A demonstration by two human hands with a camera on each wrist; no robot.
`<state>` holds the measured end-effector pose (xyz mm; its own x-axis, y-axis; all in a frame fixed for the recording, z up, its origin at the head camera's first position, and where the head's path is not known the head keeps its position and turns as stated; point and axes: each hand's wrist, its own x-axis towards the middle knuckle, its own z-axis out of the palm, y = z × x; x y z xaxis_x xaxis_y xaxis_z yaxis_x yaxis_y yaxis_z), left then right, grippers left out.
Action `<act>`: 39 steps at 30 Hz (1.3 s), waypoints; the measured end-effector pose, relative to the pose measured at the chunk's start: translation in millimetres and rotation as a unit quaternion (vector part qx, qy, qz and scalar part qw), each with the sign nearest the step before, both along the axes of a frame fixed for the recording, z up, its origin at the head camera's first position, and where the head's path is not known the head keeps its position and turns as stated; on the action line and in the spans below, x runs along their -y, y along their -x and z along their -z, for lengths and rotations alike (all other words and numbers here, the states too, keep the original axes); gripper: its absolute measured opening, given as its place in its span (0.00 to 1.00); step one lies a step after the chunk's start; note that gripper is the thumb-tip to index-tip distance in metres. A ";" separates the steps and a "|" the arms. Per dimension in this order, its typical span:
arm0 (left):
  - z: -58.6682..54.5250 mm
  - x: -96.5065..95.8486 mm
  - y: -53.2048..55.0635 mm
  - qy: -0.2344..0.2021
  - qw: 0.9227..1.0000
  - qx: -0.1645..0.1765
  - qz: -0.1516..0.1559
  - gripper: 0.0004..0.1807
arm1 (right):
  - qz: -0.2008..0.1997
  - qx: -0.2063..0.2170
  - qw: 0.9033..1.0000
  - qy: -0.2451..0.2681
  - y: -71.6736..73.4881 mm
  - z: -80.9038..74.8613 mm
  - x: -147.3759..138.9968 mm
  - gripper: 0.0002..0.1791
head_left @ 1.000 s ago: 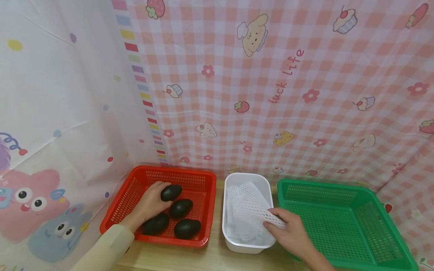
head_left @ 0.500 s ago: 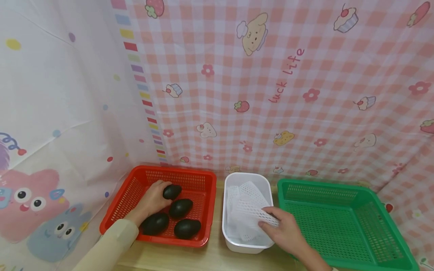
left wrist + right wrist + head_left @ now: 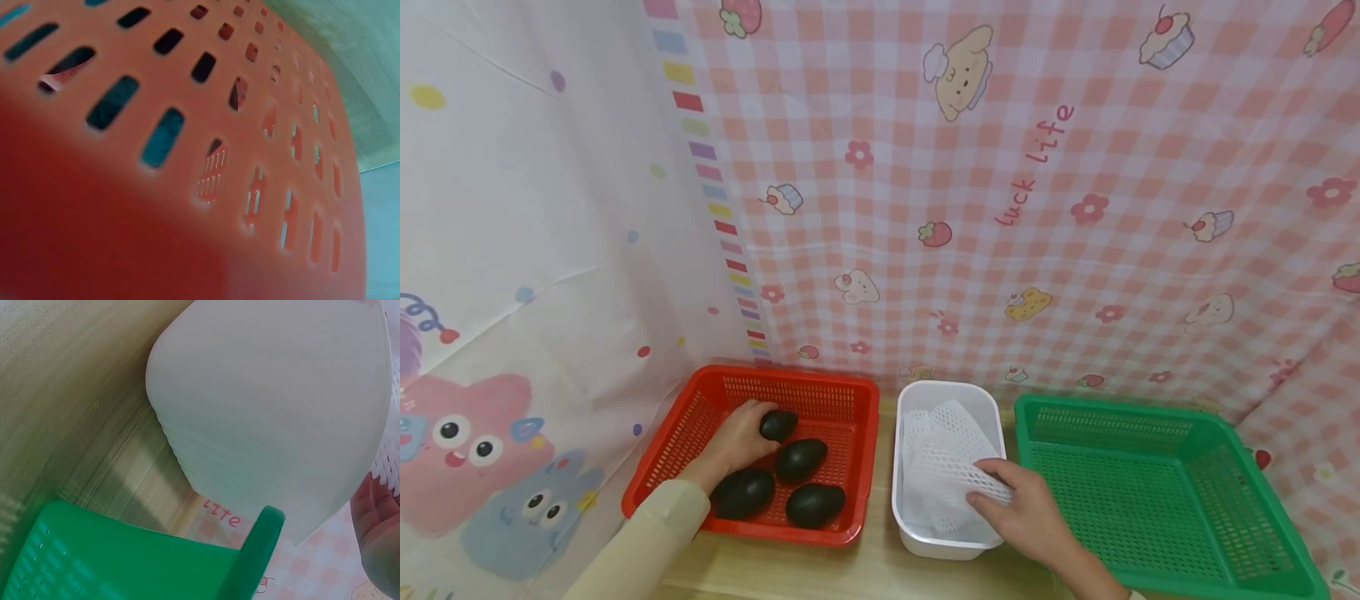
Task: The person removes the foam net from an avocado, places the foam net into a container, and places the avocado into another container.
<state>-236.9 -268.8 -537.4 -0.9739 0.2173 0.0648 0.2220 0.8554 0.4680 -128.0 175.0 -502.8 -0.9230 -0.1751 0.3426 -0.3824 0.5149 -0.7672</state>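
Note:
Inside the red basket (image 3: 820,392), my left hand (image 3: 739,442) grips a dark avocado (image 3: 778,425) from its left side, fingers behind it and thumb in front. Three more avocados lie beside and below it, one of them a plump avocado (image 3: 815,505) near the front wall. Over the white tub (image 3: 946,542), my right hand (image 3: 1022,508) pinches a white foam net sleeve (image 3: 973,479) between thumb and fingers. More net sleeves (image 3: 955,425) lie flat in the tub under it. In the left wrist view the basket wall (image 3: 187,94) hides the left hand.
A green basket (image 3: 1120,483) stands to the right of the tub, close to my right forearm. All three containers rest on a wooden table (image 3: 880,575). A pink checked cloth (image 3: 895,200) hangs behind, and a white printed cloth (image 3: 550,250) hangs at the left.
My right hand has moved slightly left and down over the tub with the net sleeve. The left hand has stayed at the same avocado, which has shifted barely within its grip.

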 end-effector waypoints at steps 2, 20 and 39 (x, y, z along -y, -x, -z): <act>0.5 0.6 0.0 0.006 1.000 0.011 -0.003 0.36 | -0.002 -0.007 1.000 -0.004 0.6 1.1 0.7 0.18; 6.9 0.8 -2.1 0.021 0.997 0.071 -0.012 0.37 | -0.006 -0.010 0.997 -0.080 -0.9 0.9 -0.9 0.24; 4.3 2.7 -5.7 0.004 0.998 0.065 -0.001 0.34 | 0.031 -0.069 0.995 -0.069 -8.2 -8.3 -33.3 0.21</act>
<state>-231.2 -271.6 -541.8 -0.9744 0.2156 -0.0634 0.1586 0.8595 0.4859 -119.8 208.4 -494.4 -0.8796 -0.1729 0.4432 -0.4427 0.6383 -0.6298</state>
